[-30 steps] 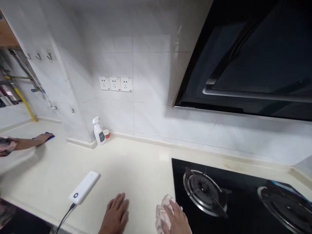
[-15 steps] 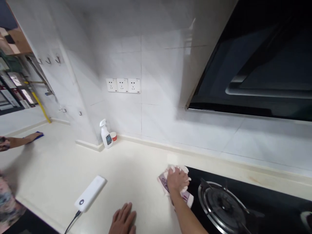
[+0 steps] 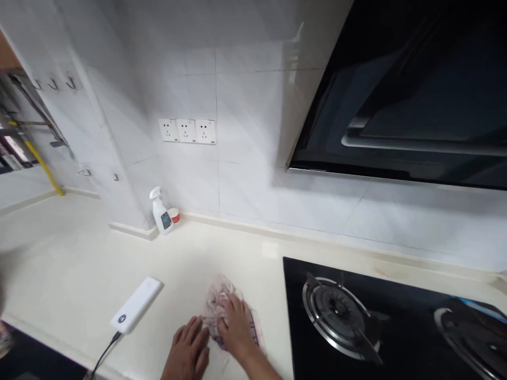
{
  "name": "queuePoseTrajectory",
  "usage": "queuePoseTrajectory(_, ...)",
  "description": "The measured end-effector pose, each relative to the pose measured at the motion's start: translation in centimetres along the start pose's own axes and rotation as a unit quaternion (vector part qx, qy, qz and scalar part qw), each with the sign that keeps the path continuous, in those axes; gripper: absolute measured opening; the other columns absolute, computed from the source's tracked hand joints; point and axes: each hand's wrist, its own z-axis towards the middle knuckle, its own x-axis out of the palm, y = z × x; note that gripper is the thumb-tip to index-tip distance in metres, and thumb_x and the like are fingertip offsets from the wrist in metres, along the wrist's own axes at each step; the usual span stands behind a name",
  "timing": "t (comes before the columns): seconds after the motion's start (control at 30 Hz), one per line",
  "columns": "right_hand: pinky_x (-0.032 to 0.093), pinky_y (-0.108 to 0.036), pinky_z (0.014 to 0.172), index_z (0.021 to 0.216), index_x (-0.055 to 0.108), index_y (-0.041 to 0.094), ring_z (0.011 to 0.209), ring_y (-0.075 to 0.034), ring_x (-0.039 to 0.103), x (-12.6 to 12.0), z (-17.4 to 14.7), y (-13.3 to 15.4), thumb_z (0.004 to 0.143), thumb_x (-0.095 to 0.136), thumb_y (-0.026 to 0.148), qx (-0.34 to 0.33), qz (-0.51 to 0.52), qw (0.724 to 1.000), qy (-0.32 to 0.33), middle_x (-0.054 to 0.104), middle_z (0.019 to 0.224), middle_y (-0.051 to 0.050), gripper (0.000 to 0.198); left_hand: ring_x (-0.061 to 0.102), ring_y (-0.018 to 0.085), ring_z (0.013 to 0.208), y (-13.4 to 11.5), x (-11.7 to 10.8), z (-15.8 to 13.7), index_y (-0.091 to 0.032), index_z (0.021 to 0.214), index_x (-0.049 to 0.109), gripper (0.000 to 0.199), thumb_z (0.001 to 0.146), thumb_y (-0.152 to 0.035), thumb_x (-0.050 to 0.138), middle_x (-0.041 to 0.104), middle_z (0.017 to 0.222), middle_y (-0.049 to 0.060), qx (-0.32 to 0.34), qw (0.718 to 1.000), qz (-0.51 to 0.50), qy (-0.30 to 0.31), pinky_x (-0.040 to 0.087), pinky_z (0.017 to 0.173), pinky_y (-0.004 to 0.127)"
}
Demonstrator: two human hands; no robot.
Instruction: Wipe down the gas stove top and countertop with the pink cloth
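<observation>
A crumpled pinkish-white cloth with purple print lies on the cream countertop. My right hand presses down on it, with its fingers curled over the bunched fabric. Just to the left, my left hand rests on the counter, fingers stretched out and holding nothing. Its fingertips come close to the cloth's left edge; whether they touch it I cannot tell.
Right of my hands is a black gas hob with round burners, below a dark range hood. A white power bank with a black cable lies to the left. A spray bottle and a small red-and-white tub stand by the wall.
My right hand has moved the cloth left, from the hob's edge to beside my left hand. The view has shifted right, and the other person's arm at the far left is out of sight.
</observation>
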Motion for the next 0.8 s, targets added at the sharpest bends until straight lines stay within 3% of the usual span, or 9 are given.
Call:
queuePoseTrajectory(0.1,0.041,-0.046,0.107,0.119,0.064,0.026,0.125,-0.028,0.051,-3.5,-3.1,-3.8,0.077,0.053,0.016,0.036,-0.04,0.998,-0.014,0.057,0.132,-0.009,0.044,0.053,0.024,0.129,-0.1,0.9,-0.5,-0.031,0.134,0.059,0.041,0.094,-0.038,0.055,0.055,0.147,0.006,-0.012,1.0,-0.003,-0.002,0.045,0.103,0.042)
queuePoseTrajectory(0.2,0.045,-0.051,0.099,0.117,0.068,0.028,0.122,-0.034,0.052,-5.6,-6.7,-7.8,0.079,0.054,0.021,0.11,-0.115,0.985,-0.071,0.055,0.133,-0.012,0.041,0.05,0.025,0.133,-0.4,1.6,-0.8,-0.031,0.134,0.06,0.041,0.094,-0.037,0.053,0.053,0.15,0.006,-0.041,0.999,-0.013,-0.002,0.043,0.106,0.044)
queuePoseTrajectory(0.3,0.045,-0.06,0.094,0.121,0.07,0.033,0.123,-0.042,0.051,-5.6,-9.6,-10.2,0.083,0.054,0.032,0.159,-0.173,0.965,-0.114,0.051,0.14,-0.014,0.041,0.05,0.025,0.135,-0.3,1.7,-0.9,-0.032,0.135,0.06,0.041,0.095,-0.038,0.053,0.052,0.151,0.005,-0.038,0.999,-0.016,-0.004,0.043,0.106,0.043)
queuePoseTrajectory(0.43,0.042,-0.064,0.095,0.137,0.061,0.032,0.125,-0.048,0.05,-3.4,-10.7,-9.8,0.084,0.058,0.053,0.124,-0.194,0.967,-0.105,0.049,0.146,-0.016,0.057,0.049,0.024,0.136,0.1,1.2,-0.7,-0.033,0.138,0.057,0.043,0.095,-0.038,0.053,0.051,0.152,0.005,-0.002,1.0,-0.01,-0.009,0.044,0.105,0.041)
queuePoseTrajectory(0.5,0.038,-0.067,0.099,0.14,0.058,0.029,0.131,-0.051,0.044,-2.7,-9.6,-9.3,0.081,0.062,0.058,0.097,-0.209,0.969,-0.091,0.047,0.149,-0.017,0.066,0.048,0.024,0.137,0.1,1.1,-0.8,-0.032,0.138,0.057,0.043,0.095,-0.036,0.054,0.05,0.153,0.005,0.005,1.0,-0.012,-0.012,0.043,0.105,0.04)
queuePoseTrajectory(0.6,0.029,-0.068,0.106,0.145,0.053,0.024,0.139,-0.049,0.035,-3.0,-5.1,-10.2,0.085,0.055,0.053,0.095,-0.226,0.967,-0.073,0.042,0.154,-0.018,0.066,0.047,0.025,0.138,0.0,1.2,-1.0,-0.032,0.138,0.056,0.043,0.095,-0.035,0.054,0.049,0.154,0.005,0.002,1.0,-0.01,-0.01,0.042,0.106,0.04)
queuePoseTrajectory(0.8,0.021,-0.061,0.111,0.15,0.043,0.016,0.142,-0.044,0.031,-4.9,9.8,-15.7,0.089,0.05,0.047,0.192,-0.256,0.947,-0.025,0.033,0.157,-0.023,0.069,0.047,0.026,0.139,0.2,2.0,-1.8,-0.032,0.139,0.055,0.046,0.094,-0.037,0.055,0.046,0.155,0.006,0.008,1.0,-0.003,0.008,0.043,0.106,0.041)
